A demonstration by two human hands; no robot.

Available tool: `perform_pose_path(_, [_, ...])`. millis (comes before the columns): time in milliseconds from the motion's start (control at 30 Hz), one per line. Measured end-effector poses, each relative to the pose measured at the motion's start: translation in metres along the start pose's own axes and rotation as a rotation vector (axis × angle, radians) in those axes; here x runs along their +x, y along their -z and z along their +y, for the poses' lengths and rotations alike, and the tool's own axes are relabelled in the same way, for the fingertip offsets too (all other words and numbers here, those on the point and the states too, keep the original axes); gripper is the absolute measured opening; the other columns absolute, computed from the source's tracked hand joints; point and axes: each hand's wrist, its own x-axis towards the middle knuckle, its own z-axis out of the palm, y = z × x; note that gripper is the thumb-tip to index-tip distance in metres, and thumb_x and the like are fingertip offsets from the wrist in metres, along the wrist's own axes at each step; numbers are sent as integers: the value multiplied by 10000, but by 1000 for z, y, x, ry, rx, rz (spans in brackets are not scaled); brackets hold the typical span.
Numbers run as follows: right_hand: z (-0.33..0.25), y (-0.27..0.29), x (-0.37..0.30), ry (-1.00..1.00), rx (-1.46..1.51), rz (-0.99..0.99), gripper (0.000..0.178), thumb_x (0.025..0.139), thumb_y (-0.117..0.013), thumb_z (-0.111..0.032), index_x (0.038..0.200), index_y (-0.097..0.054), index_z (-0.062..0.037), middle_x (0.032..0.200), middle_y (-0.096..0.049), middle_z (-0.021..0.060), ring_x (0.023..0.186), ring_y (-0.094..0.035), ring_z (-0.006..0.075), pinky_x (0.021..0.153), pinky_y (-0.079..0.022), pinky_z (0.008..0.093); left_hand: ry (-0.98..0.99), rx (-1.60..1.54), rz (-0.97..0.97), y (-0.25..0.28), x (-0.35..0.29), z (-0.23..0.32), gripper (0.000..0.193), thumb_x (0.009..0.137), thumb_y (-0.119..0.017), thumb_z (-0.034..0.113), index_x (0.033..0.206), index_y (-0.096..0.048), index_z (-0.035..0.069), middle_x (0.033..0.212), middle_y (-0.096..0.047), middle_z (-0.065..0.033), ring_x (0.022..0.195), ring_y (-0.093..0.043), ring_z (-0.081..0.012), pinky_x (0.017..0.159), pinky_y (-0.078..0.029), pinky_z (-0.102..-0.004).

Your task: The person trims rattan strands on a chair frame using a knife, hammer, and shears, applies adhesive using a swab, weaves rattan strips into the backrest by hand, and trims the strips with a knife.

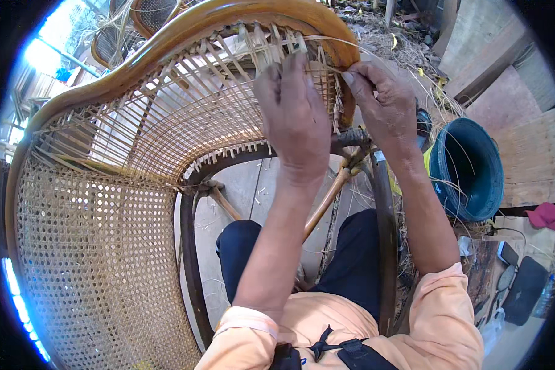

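A curved wooden chair frame (166,40) lies on its side in front of me, partly woven with pale cane strips (185,111). My left hand (293,111) rests on the half-woven panel near the frame's top edge, fingers pinching the strip ends there. Just to its right, my right hand (382,108) pulls a thin cane strand (333,40) at the frame's rim. A finished open-mesh cane panel (92,259) fills the lower left.
A dark blue plastic bucket (468,166) stands to the right with loose strands in it. Wooden planks (499,80) lie beyond it. A red cloth (544,216) and dark flat objects (524,287) sit at the right edge. Other cane chairs (135,18) stand at the top left.
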Motion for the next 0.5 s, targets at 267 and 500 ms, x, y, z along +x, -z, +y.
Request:
perform_pose_path(267, [1,7,4,153,-238,-34,130,880,-610,-152,933,-575,-38,801,-635,186,717,-641,348,600,-508,394,-88,223,-179,20,13,1,244,791,-604,-4,1028,-618,52,925,-519,-110,832,-576,-266,677,-508,-354])
perform_pose_path(500, [-2,13,7,131,-357,-94,140,902,-581,-188,954,-557,-60,774,-631,183,712,-633,363,595,-505,425,-216,346,-267,30,31,-6,181,805,-601,88,981,-621,48,844,-540,-106,784,-581,-265,627,-495,-373])
